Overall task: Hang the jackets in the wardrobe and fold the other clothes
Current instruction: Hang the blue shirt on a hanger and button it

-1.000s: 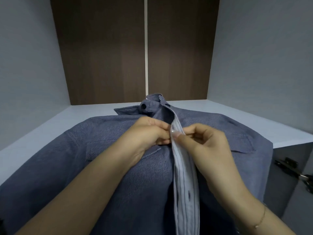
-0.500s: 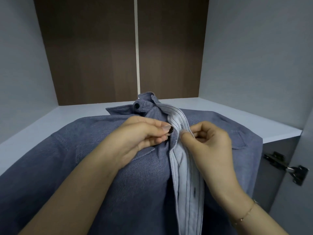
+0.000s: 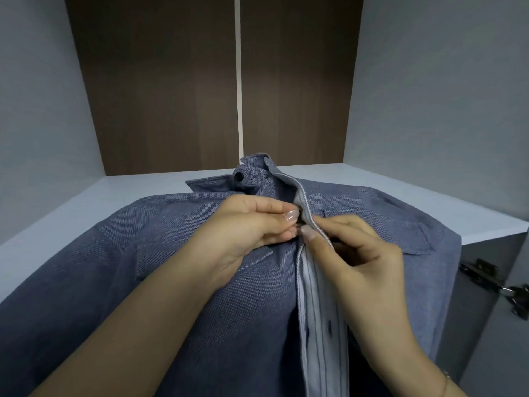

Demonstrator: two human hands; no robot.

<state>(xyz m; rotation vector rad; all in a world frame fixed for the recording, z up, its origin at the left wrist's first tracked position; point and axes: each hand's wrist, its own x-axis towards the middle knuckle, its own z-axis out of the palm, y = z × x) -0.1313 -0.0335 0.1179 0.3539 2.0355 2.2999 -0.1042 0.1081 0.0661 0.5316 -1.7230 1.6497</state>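
Note:
A blue denim-like shirt jacket (image 3: 177, 282) lies face up on the pale wardrobe shelf (image 3: 120, 190), collar towards the back, lower part hanging over the front edge. Its pale striped inner placket (image 3: 317, 310) is turned outward down the middle. My left hand (image 3: 252, 227) pinches the left front edge just below the collar, at a dark button mostly hidden by the fingers. My right hand (image 3: 357, 253) pinches the placket edge opposite it, fingertips almost touching the left hand's. A dark collar button (image 3: 238, 176) shows above both hands.
The shelf sits inside a wardrobe with grey side walls (image 3: 43, 110) and a dark brown back panel (image 3: 171, 96). A metal door hinge (image 3: 492, 285) sticks out at the lower right, below the shelf's front edge.
Both hands stay at the same spot on the placket, thumbs now pressed closer together. The view has shifted slightly; the jacket has not moved on the shelf.

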